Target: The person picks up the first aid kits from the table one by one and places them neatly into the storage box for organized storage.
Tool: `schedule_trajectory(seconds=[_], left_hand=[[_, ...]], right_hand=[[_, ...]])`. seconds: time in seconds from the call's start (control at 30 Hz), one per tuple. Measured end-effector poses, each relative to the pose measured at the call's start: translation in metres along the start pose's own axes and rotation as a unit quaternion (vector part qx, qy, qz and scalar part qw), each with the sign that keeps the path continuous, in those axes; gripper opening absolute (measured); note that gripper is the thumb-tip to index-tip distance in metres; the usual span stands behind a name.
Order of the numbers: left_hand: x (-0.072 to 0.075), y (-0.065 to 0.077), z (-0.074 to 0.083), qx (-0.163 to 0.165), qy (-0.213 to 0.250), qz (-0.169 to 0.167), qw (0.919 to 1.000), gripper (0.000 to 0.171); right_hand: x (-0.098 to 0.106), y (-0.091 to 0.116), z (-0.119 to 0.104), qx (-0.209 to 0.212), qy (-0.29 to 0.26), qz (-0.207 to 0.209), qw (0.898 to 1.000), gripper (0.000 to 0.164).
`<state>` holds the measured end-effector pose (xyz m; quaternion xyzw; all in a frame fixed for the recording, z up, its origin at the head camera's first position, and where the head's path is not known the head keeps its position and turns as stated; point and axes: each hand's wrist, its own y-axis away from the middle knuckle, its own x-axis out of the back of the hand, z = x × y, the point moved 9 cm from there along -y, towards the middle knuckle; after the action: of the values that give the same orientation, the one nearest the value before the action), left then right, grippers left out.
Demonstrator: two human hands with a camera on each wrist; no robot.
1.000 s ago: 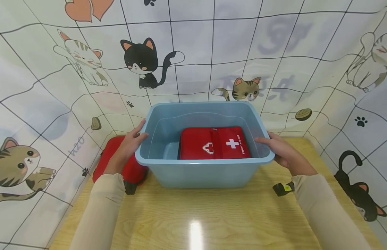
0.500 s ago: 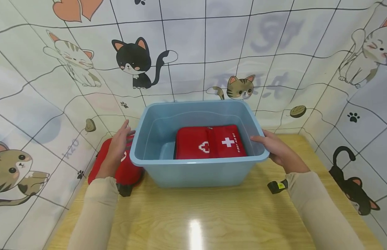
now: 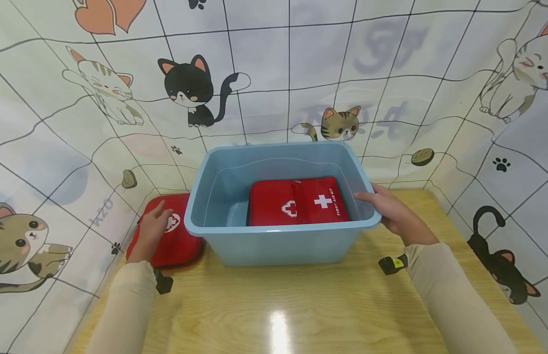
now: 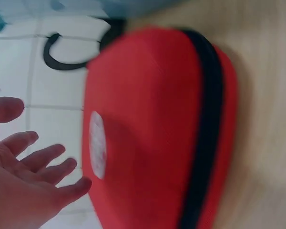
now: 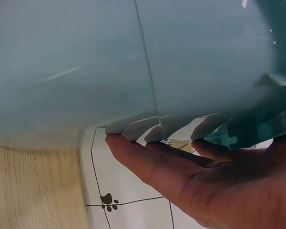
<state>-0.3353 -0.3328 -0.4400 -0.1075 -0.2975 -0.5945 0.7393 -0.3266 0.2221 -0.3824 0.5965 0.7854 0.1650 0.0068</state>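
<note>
A light blue plastic bin [image 3: 278,247] stands on the table, and inside it lies a red first aid kit [image 3: 274,199] with a white cross, towards the right. My right hand [image 3: 394,212] grips the bin's right rim, thumb over the inside; in the right wrist view its fingers [image 5: 157,164] are against the outer wall. Left of the bin sits a red zippered case [image 3: 183,246] with a round white emblem. Over that case hovers my left hand [image 3: 153,227], holding nothing. The left wrist view has its fingers [image 4: 43,157] spread and slightly bent, beside the case's emblem.
A wood-grain table [image 3: 274,300] extends in front of the bin. Behind and at both sides rises a white covering [image 3: 269,64] with grid lines and cartoon cats. Small black devices [image 3: 392,264] sit by the wrists.
My left hand has let go of the bin's left rim and moved left and down over the red case. The right hand keeps its grip on the bin.
</note>
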Motion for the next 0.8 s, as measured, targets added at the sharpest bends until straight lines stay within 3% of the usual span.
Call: schedule_trajectory(seconds=[0.2, 0.43, 0.6, 0.8], left_hand=[[0.006, -0.008, -0.033, 0.007, -0.097, 0.021, 0.995, 0.068], [0.018, -0.011, -0.05, -0.01, -0.156, 0.039, 0.987, 0.071], [0.024, -0.008, -0.059, 0.005, -0.143, 0.033, 0.9892, 0.085], [0.029, -0.001, -0.076, 0.049, -0.058, 0.041, 0.9963, 0.095]], right_hand=[[0.001, -0.001, 0.001, 0.002, 0.003, 0.005, 1.0, 0.073], [0.002, -0.001, 0.003, 0.001, 0.002, 0.005, 1.0, 0.074], [0.001, -0.001, 0.002, 0.005, 0.001, 0.003, 1.0, 0.073], [0.001, 0.0, 0.003, 0.002, 0.001, 0.008, 1.0, 0.074]])
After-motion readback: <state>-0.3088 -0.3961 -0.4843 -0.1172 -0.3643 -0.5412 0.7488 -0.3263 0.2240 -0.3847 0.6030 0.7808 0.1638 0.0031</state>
